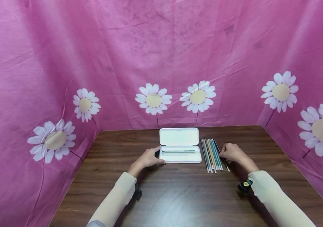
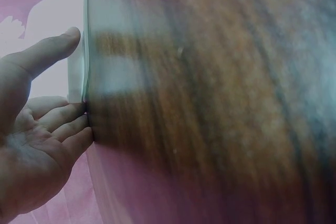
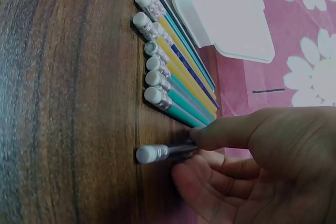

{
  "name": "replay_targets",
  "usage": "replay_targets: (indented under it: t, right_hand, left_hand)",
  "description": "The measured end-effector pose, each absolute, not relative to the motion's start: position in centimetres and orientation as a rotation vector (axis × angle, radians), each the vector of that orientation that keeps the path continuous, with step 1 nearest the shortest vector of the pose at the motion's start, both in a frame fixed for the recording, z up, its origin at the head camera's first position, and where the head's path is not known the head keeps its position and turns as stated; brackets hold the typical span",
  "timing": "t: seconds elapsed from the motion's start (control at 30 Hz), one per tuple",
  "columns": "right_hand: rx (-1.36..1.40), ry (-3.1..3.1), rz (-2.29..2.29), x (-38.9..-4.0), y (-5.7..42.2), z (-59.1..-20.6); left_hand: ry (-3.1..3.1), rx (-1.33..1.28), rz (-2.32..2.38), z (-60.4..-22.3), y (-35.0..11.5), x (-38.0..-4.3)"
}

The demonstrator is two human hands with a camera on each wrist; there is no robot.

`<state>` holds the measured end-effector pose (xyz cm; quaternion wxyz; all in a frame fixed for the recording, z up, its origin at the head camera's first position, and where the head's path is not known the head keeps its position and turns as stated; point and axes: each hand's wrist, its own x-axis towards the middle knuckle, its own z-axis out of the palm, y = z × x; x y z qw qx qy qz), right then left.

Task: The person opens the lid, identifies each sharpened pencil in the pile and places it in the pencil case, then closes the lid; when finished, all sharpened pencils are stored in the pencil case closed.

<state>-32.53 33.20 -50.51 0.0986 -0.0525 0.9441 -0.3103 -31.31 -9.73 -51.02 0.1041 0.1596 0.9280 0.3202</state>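
Some pencils (image 1: pixel 178 151) in open case (image 1: pixel 179 136) | row (image 1: pixel 212 154) left on table (image 1: pixel 172 192), case's right; likely early stage | right hand (image 1: pixel 231 152) pinching dark pencil (image 3: pixel 176 151) | left hand (image 1: pixel 148 157) wide, case's left end

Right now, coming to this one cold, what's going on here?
A person is handling pencils at a wooden table. Their right hand pinches a dark pencil at the right end of a row of pencils, erasers toward the person. The left hand is at the left end of a white case, its fingers touching the edge. The case stands open, its lid back, with slim pencils lying lengthwise inside.
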Motion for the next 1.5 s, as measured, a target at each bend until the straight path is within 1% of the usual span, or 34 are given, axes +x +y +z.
replay_targets:
  t: [0.3, 0.63, 0.73, 0.77, 0.87, 0.97, 1.0, 1.13, 1.5]
  right_hand:
    - [-0.07, 2.826, -0.793, -32.3, 32.9, -50.1]
    - [-0.087, 2.903, -0.728, -31.6, 32.7, -49.8]
    - [-0.151, 2.93, -0.78, -31.6, 32.9, -49.7]
    - [-0.222, 2.952, -0.831, -31.9, 33.2, -50.1]
    - [-0.344, 2.998, -0.879, -32.0, 33.0, -49.5]
    - [-0.424, 3.042, -0.89, -31.8, 32.2, -48.5]
    - [-0.397, 3.041, -0.858, -31.5, 31.5, -47.6]
    - [-0.449, 3.05, -0.808, -31.5, 30.1, -45.9]
    - [-0.675, 3.016, -0.698, -32.5, 26.2, -42.6]
  left_hand:
    - [2.729, 0.443, 0.948, -51.0, -9.5, -31.0]
    - [2.727, 0.438, 0.943, -50.9, -9.2, -30.5]
    - [2.727, 0.439, 0.949, -50.8, -9.2, -30.3]
    - [2.731, 0.442, 0.946, -50.8, -9.2, -30.3]
    - [2.731, 0.437, 0.941, -50.9, -9.2, -30.2]
    - [2.734, 0.434, 0.941, -50.9, -9.2, -30.2]
    - [2.732, 0.43, 0.943, -50.9, -9.2, -30.2]
    - [2.738, 0.425, 0.945, -50.9, -9.1, -30.1]
    - [2.749, 0.414, 0.95, -50.8, -8.8, -29.7]
